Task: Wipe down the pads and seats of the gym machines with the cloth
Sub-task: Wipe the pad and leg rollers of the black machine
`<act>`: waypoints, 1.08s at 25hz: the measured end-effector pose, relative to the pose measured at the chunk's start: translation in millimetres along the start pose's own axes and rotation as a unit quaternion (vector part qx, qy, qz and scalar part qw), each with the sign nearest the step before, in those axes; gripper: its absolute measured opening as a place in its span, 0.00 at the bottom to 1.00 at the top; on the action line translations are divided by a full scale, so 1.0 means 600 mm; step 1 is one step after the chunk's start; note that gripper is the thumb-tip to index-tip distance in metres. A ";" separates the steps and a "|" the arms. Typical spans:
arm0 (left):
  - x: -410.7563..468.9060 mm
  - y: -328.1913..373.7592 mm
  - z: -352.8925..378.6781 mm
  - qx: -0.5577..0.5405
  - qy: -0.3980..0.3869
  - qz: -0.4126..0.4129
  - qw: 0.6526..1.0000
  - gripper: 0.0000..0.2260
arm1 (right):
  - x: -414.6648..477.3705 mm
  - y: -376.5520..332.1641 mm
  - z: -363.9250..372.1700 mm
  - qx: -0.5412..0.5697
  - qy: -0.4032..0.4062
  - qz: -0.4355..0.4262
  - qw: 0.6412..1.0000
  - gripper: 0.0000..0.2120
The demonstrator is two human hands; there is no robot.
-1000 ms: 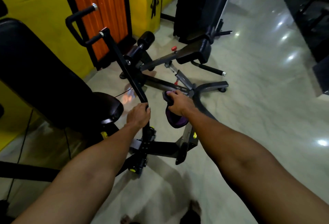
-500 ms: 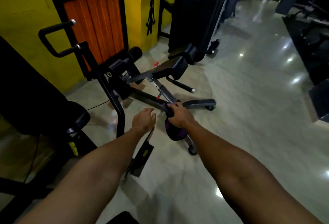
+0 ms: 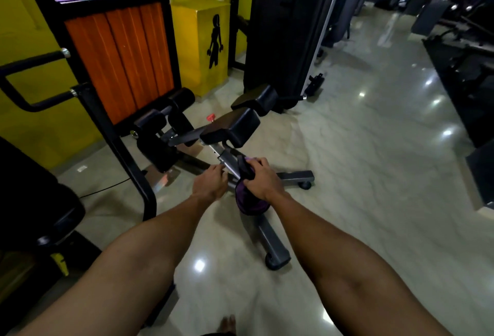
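My right hand (image 3: 263,179) grips a purple and black cloth (image 3: 250,203), which hangs bunched below my fist. My left hand (image 3: 211,184) is beside it, fingers loose and holding nothing. Just beyond both hands stands a low hyperextension bench with two black pads (image 3: 232,126) and black foam rollers (image 3: 160,122) on a grey frame (image 3: 270,239). A large black padded seat (image 3: 34,196) of another machine fills the left edge, partly cut off.
A black upright post with handlebars (image 3: 32,79) rises at left. Behind are an orange slatted panel (image 3: 120,60), a yellow box (image 3: 200,47) and a tall black weight stack (image 3: 283,28). Glossy tiled floor (image 3: 361,175) stretches right toward dark machines.
My left hand let go of the black upright post and moved next to the right hand. My view swung up and right, bringing the low bench closer to centre.
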State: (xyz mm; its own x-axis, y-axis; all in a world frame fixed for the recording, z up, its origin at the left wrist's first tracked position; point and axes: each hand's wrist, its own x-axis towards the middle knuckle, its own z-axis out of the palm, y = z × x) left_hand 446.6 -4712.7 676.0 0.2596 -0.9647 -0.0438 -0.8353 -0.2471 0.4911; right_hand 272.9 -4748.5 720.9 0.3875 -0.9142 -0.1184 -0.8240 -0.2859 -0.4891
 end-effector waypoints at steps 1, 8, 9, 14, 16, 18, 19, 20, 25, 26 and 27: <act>0.023 0.011 0.001 0.002 0.002 -0.003 1.000 0.20 | 0.020 0.009 -0.014 0.002 0.007 -0.002 1.000 0.31; 0.151 0.074 -0.002 0.004 0.029 -0.022 0.999 0.20 | 0.161 0.067 -0.088 0.019 -0.011 -0.026 0.999 0.28; 0.169 0.078 -0.001 -0.001 0.032 -0.030 0.999 0.19 | 0.183 0.073 -0.092 0.025 -0.016 -0.031 0.999 0.28; 0.265 0.096 0.015 0.003 0.058 -0.059 0.997 0.19 | 0.289 0.106 -0.102 0.044 -0.041 -0.046 0.997 0.28; 0.293 0.100 0.020 0.000 0.070 -0.065 0.995 0.17 | 0.325 0.116 -0.099 0.048 -0.053 -0.049 0.996 0.28; 0.313 0.097 0.027 -0.001 0.082 -0.080 0.993 0.17 | 0.354 0.119 -0.093 0.049 -0.062 -0.056 0.995 0.27; 0.327 0.094 0.031 0.001 0.084 -0.089 0.992 0.18 | 0.372 0.120 -0.091 0.051 -0.064 -0.058 0.995 0.27; 0.344 0.087 0.035 0.004 0.082 -0.094 0.992 0.18 | 0.391 0.119 -0.088 0.052 -0.063 -0.059 0.995 0.26; 0.442 0.023 0.052 0.000 0.051 -0.088 0.995 0.19 | 0.492 0.106 -0.047 0.053 -0.045 -0.057 0.996 0.22; 0.460 0.009 0.055 -0.004 0.039 -0.086 0.996 0.19 | 0.509 0.099 -0.039 0.067 -0.030 -0.047 0.996 0.21; 0.478 -0.005 0.057 -0.009 0.029 -0.081 0.996 0.19 | 0.526 0.091 -0.031 0.091 -0.010 -0.035 0.995 0.20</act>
State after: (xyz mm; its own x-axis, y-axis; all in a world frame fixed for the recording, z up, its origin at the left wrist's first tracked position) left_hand 506.8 -4991.5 632.2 0.4181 -0.9054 -0.0741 -0.7712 -0.3969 0.4977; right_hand 342.2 -5057.9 672.9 0.4514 -0.8873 -0.0942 -0.7069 -0.2911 -0.6446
